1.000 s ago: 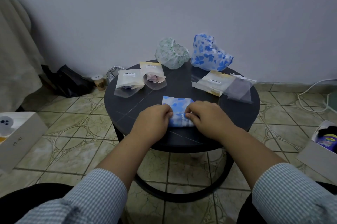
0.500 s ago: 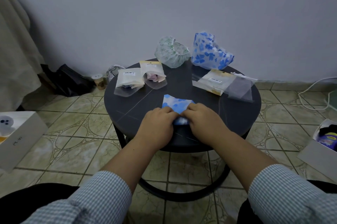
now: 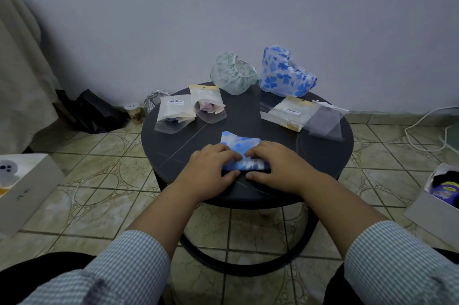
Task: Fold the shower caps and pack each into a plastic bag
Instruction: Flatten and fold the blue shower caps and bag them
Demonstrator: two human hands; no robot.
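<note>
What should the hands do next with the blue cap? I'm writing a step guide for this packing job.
Probably press the fold flat, then fold once more. Both the left hand and right hand pinch the near edge of the blue cap, whose far part lies unfolded on the table, wider than the empty bag looks.

Blue cap apparently folded narrower.
</note>
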